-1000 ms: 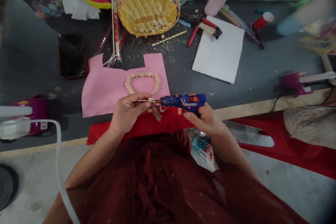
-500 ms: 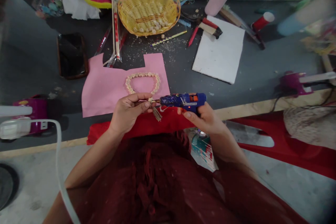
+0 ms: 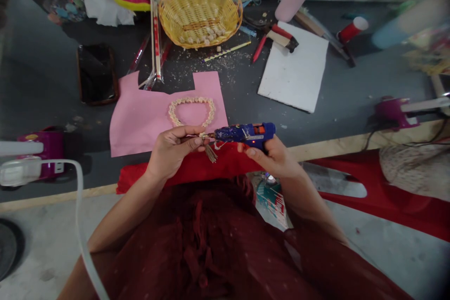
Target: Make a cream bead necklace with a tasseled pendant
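My right hand is closed around the handle of a blue glue gun, which lies level and points left. Its nozzle meets a small pale piece at the fingertips of my left hand. Those fingers pinch the gathered end of a cord garland, from which a short greyish tassel hangs. Just beyond, a loop of pale knobbly garland rests on a pink sheet; it seems to run down to my left fingers, though they partly hide the join.
A yellow wicker basket holding small pale bits stands at the back. Left lies a dark phone; right, a white board with red-handled pliers. Purple clamps sit along the front edge. A white cable hangs at left.
Almost nothing differs. The glue gun has tilted or shifted very slightly, with its nozzle still at my left fingertips.
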Tool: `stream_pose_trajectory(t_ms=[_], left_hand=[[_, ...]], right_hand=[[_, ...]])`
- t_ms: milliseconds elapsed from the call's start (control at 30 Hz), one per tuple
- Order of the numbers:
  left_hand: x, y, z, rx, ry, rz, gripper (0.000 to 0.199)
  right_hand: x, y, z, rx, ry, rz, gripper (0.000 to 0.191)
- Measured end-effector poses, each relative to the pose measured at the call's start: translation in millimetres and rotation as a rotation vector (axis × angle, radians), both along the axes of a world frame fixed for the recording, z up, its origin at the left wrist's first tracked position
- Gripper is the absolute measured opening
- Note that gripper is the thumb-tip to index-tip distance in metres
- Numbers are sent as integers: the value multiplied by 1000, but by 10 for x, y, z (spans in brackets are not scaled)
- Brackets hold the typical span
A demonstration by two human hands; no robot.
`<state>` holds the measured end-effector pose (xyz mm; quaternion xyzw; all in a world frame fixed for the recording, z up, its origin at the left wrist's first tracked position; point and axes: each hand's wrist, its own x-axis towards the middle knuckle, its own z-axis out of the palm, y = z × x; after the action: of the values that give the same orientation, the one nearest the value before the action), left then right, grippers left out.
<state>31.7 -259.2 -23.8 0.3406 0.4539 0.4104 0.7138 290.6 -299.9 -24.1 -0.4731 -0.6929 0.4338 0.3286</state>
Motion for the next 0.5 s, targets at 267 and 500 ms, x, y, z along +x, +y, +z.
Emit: stream_pose_trajectory(t_ms=[267, 500], left_hand=[[-15, -2, 17, -11, -72, -17, 28], [-33, -14, 2, -17, -67, -30, 31]], right_hand=[[-10, 5, 12, -14, 25, 0, 23], [-25, 4, 27, -10, 44, -8, 24]])
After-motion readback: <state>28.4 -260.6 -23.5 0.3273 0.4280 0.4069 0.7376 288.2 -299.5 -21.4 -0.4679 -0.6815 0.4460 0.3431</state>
